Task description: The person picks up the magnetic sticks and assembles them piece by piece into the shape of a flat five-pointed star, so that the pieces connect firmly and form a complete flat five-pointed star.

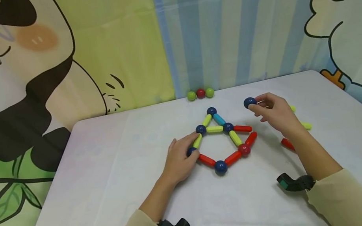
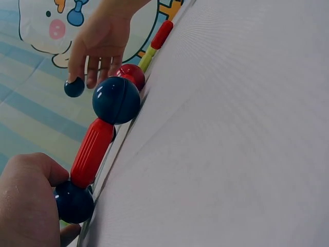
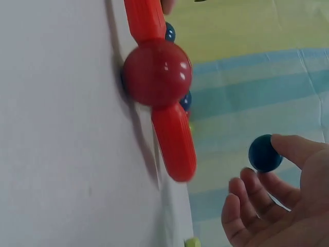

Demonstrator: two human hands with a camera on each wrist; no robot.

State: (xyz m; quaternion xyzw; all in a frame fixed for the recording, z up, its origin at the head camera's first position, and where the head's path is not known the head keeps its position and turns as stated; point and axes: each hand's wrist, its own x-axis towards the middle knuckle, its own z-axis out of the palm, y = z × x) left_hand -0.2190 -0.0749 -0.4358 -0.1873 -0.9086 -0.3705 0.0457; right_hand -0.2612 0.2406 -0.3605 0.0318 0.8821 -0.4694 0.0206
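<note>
A frame of toy rods and balls lies on the white table: a small triangle joined to a larger ring. My left hand (image 1: 181,160) grips the blue ball (image 2: 75,201) at the ring's left corner between thumb and finger. Above the table, right of the frame, my right hand (image 1: 277,114) pinches a loose blue ball (image 1: 249,102) between thumb and fingertips. Two red rods, one from a blue ball (image 1: 228,127) and one from the red ball (image 1: 244,150), stick out to the right with free ends close together. Another blue ball (image 1: 220,167) forms the near corner.
Two green balls and a red ball (image 1: 201,93) sit in a row at the table's back edge. Partly behind the right forearm lie a loose red rod (image 1: 287,144) and yellow-green rods (image 1: 307,125). A printed cloth (image 1: 127,50) hangs behind the table.
</note>
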